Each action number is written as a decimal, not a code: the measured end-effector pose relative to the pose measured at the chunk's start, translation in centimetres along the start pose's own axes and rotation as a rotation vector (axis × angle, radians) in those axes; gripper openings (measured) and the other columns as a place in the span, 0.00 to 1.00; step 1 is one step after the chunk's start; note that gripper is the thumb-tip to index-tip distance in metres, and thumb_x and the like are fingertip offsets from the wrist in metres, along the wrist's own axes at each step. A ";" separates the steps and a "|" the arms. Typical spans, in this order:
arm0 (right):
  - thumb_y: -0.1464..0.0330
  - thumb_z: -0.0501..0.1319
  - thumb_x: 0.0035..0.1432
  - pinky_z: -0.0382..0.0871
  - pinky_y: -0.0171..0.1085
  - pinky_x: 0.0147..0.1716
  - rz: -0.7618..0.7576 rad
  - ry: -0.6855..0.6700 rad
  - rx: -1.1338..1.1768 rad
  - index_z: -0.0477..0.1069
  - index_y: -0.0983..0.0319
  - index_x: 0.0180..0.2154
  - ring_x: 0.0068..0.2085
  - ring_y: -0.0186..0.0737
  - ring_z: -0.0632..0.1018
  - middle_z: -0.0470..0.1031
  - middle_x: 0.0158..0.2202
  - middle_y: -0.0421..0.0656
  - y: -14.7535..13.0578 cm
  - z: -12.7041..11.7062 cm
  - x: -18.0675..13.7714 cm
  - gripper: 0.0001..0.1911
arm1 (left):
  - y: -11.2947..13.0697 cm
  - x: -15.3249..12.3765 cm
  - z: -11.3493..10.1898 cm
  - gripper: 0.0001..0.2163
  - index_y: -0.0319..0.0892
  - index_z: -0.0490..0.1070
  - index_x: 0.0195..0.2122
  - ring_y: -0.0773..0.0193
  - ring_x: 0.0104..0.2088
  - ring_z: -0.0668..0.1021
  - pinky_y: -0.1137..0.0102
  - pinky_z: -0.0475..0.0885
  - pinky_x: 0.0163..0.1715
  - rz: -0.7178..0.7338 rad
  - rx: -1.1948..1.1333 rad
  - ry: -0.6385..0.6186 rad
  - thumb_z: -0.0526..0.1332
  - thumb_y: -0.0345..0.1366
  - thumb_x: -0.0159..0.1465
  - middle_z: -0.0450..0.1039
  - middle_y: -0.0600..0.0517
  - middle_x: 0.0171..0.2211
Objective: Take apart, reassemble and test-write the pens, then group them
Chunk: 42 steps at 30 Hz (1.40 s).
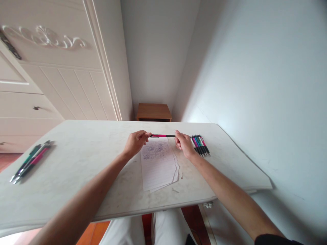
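Note:
A pink and black pen (pixel 162 135) is held level between my two hands, just above the far end of some lined paper sheets (pixel 158 165). My left hand (pixel 136 142) pinches the pen's left end with closed fingers. My right hand (pixel 184 143) grips the pen's right end, fingers curled. The top of the paper carries dark scribbles. Right beside my right hand lies a row of several coloured pens (pixel 201 145) on the white table (pixel 84 160).
Another group of pens (pixel 32 160) lies near the table's left edge. A white panelled wardrobe (pixel 51 68) stands at the left. A small wooden stand (pixel 153 112) sits beyond the table, with a plain wall (pixel 255 75) along the right.

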State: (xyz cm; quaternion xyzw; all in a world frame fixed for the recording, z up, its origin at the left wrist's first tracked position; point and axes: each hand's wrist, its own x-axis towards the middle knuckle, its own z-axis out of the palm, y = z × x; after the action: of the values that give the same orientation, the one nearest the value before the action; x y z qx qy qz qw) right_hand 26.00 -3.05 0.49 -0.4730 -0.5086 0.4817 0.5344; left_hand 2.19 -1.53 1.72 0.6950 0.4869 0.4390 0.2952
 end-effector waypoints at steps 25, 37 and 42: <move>0.48 0.63 0.55 0.47 0.30 0.14 0.015 0.022 0.024 0.65 0.63 0.20 0.16 0.26 0.59 0.60 0.15 0.35 0.3 -0.1 0.1 0.27 | 0.1 0.0 0.2 0.17 0.40 0.74 0.29 0.66 0.22 0.75 0.72 0.68 0.25 0.035 -0.054 -0.058 0.59 0.49 0.63 0.73 0.53 0.22; 0.46 0.62 0.54 0.48 0.29 0.14 0.016 0.023 -0.024 0.66 0.63 0.20 0.16 0.26 0.61 0.61 0.15 0.36 0.2 -0.1 0.1 0.28 | -0.1 0.1 0.2 0.16 0.40 0.75 0.30 0.66 0.22 0.75 0.72 0.69 0.25 0.033 -0.044 -0.076 0.61 0.50 0.61 0.75 0.51 0.25; 0.47 0.62 0.55 0.48 0.29 0.13 0.008 0.023 -0.030 0.66 0.63 0.19 0.16 0.26 0.60 0.60 0.15 0.35 0.2 -0.1 0.0 0.27 | -0.4 0.2 0.4 0.12 0.41 0.77 0.34 0.65 0.25 0.75 0.71 0.70 0.27 0.061 -0.033 -0.016 0.66 0.44 0.55 0.76 0.52 0.26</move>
State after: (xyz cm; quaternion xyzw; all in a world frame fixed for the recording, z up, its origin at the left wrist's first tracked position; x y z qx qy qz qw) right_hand 26.12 -3.00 0.24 -0.4883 -0.5076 0.4708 0.5313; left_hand 2.36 -1.18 1.25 0.7080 0.4558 0.4504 0.2971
